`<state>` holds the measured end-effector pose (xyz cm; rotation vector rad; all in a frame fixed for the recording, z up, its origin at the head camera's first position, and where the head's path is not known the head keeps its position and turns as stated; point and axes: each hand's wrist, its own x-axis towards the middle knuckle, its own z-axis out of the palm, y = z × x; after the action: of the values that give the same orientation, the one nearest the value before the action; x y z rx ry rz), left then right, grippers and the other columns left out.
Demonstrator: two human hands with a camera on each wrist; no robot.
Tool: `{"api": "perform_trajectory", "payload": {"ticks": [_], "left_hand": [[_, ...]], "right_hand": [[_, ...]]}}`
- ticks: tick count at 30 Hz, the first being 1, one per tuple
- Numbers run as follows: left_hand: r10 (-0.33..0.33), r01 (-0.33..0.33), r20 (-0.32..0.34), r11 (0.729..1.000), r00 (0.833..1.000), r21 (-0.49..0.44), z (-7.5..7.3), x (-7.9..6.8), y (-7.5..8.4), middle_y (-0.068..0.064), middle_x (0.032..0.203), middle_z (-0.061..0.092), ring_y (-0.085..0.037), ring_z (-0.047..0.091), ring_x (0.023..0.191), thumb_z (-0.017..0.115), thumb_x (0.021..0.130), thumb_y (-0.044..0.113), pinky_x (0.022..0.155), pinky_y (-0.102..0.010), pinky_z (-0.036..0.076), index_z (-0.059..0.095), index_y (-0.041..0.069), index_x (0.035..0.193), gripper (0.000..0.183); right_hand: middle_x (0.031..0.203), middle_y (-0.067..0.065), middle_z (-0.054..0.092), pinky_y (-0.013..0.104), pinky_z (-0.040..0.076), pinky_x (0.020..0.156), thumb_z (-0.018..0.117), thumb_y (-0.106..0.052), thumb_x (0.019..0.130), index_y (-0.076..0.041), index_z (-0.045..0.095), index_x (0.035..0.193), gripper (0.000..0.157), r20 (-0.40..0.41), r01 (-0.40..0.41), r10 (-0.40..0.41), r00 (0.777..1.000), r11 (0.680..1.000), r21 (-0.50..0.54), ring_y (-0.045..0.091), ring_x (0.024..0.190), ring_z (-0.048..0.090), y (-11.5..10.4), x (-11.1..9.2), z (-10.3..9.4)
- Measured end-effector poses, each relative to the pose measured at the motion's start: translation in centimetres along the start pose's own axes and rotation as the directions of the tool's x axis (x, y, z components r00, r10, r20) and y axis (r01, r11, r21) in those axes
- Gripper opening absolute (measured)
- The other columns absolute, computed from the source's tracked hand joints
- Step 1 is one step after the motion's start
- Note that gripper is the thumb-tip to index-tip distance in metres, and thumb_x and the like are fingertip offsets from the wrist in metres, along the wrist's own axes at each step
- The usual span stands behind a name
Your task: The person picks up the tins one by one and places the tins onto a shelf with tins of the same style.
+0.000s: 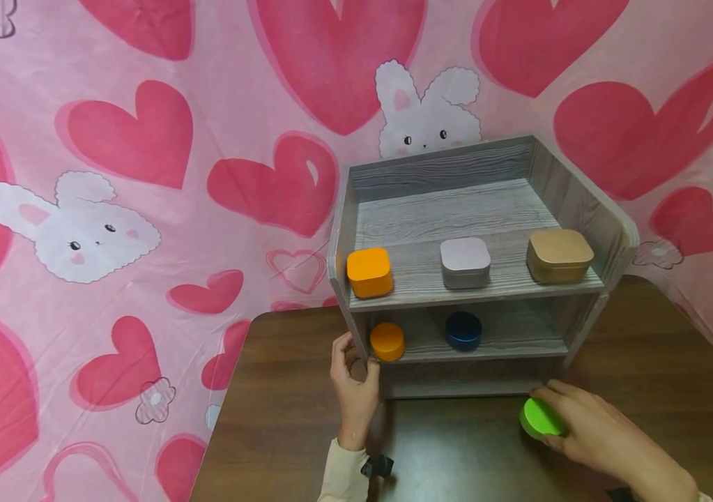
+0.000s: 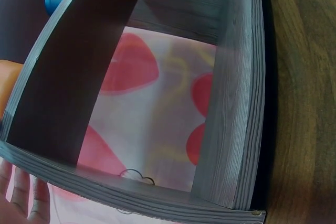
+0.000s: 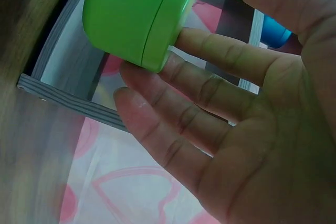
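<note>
A round lime-green tin [image 1: 541, 418] is pinched between the thumb and fingers of my right hand [image 1: 594, 432], in front of the shelf's lower right end. In the right wrist view the green tin [image 3: 134, 17] is tilted, its lid seam visible. My left hand [image 1: 356, 397] grips the left side panel of a grey wood-grain shelf [image 1: 447, 206], thumb at the front and fingers along the outer side. Close above that thumb, a round orange tin [image 1: 387, 341] sits on the middle tier. To its right stands a round dark-blue tin [image 1: 463, 331].
On the top tier stand a square orange tin [image 1: 369, 272], a silver one [image 1: 465, 263] and a gold one [image 1: 560, 256], from left to right. The shelf rests on a brown wooden table [image 1: 281, 404]. Behind it hangs a pink cloth [image 1: 224, 230] with hearts and rabbits.
</note>
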<state>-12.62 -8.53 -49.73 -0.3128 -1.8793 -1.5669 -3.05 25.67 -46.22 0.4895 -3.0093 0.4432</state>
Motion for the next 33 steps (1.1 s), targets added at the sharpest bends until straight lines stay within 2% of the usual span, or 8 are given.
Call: {"api": "perform_trajectory", "payload": {"ticks": [8,15,22,33], "left_hand": [[0.001,-0.001,0.003,1.0,1.0,-0.008,0.0,0.0,0.1,-0.011,0.125,0.064,-0.016,0.062,0.113,0.065,0.082,-0.016,0.093,-0.025,0.055,0.062,0.011,0.132,0.058],[0.004,-0.004,0.003,1.0,1.0,-0.006,0.0,0.0,0.1,-0.011,0.124,0.065,-0.016,0.062,0.113,0.065,0.082,-0.016,0.093,-0.026,0.055,0.062,0.011,0.132,0.057],[0.0,0.0,0.003,1.0,1.0,-0.004,-0.1,0.0,0.1,-0.01,0.125,0.064,-0.016,0.062,0.113,0.065,0.082,-0.015,0.093,-0.026,0.056,0.062,0.011,0.132,0.057],[-0.001,0.001,0.003,1.0,1.0,-0.011,-0.1,0.0,0.1,-0.011,0.124,0.064,-0.015,0.062,0.113,0.065,0.08,-0.017,0.094,-0.025,0.056,0.062,0.011,0.132,0.059]], "right_hand": [[0.098,-0.011,0.06,0.024,0.044,0.063,0.096,-0.029,0.064,-0.017,0.071,0.111,0.055,-0.035,0.039,-0.039,0.999,0.999,0.017,-0.002,0.077,0.048,-0.3,0.1,-0.9],[0.102,-0.008,0.063,0.024,0.044,0.063,0.096,-0.03,0.066,-0.016,0.071,0.114,0.056,-0.028,0.03,-0.03,0.999,1.0,0.007,0.0,0.079,0.05,-0.6,0.1,-1.9],[0.099,-0.012,0.059,0.022,0.043,0.063,0.095,-0.029,0.066,-0.015,0.071,0.115,0.057,-0.071,0.062,-0.061,0.996,0.998,0.008,-0.004,0.077,0.046,-0.8,0.2,-2.6],[0.106,-0.002,0.066,0.026,0.049,0.065,0.095,-0.031,0.068,-0.01,0.072,0.119,0.06,-0.029,0.052,-0.052,0.998,0.999,-0.006,0.003,0.08,0.054,-1.1,0.8,-4.0]]}}
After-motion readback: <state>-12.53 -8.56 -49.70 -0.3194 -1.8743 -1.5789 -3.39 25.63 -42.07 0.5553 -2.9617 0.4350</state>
